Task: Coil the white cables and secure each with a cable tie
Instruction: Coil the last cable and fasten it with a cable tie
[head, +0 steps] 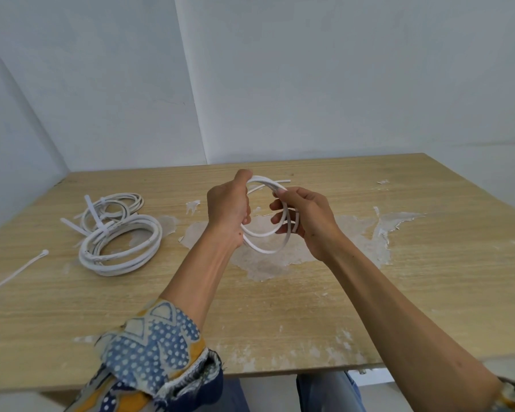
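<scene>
Above the middle of the worn wooden bench the person holds a loosely wound thin white cable upright between both hands, its loops facing the camera and its cut end poking out to the far right. The left hand has its fingers curled round the left side of the loops; the right hand pinches the right side between thumb and fingers. The one loose white plastic cable tie lies flat on the bench well apart to the near left, its long axis slanting from the left edge up to its head at the far end. The left hand is the nearer to it, so the right would probably keep the loops gathered. Two tied white coils lie between.
</scene>
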